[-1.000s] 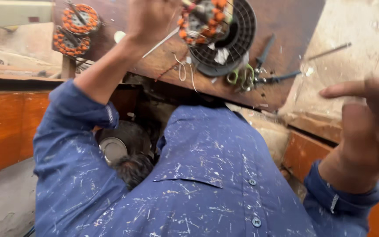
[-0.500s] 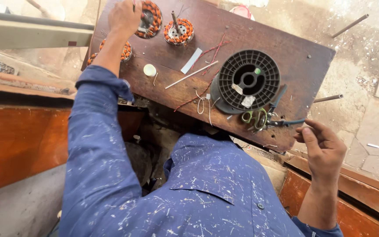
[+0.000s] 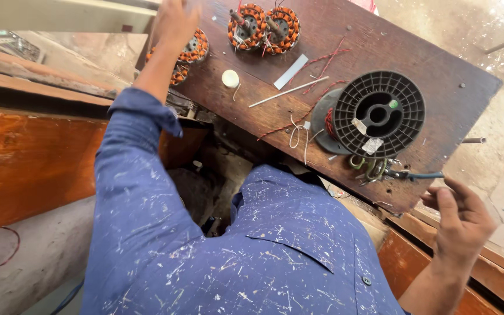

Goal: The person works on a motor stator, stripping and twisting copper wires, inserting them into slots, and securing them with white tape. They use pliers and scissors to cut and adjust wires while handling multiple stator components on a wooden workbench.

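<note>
My left hand (image 3: 174, 20) reaches to the far left corner of the dark wooden board (image 3: 345, 41), right over an orange wound motor stator (image 3: 193, 48); whether it grips anything cannot be told. Two more orange stators (image 3: 263, 26) stand on the board's far edge. A black plastic wire spool (image 3: 378, 114) lies flat on the board's right part. My right hand (image 3: 461, 219) hovers past the board's near right corner with fingers apart, holding nothing, close to scissors with green handles (image 3: 374, 169).
A white round cap (image 3: 230, 78), a white strip (image 3: 291, 71), a thin white rod (image 3: 287, 92) and red wire strands (image 3: 316, 61) lie on the board. An orange wooden panel (image 3: 24, 169) stands at left. Dusty concrete floor (image 3: 497, 35) lies at the right.
The view has shifted, so the board sits lower and closer. My left hand moved off the stators toward the board's left corner. My right hand opened and dropped below the board's right corner.
</note>
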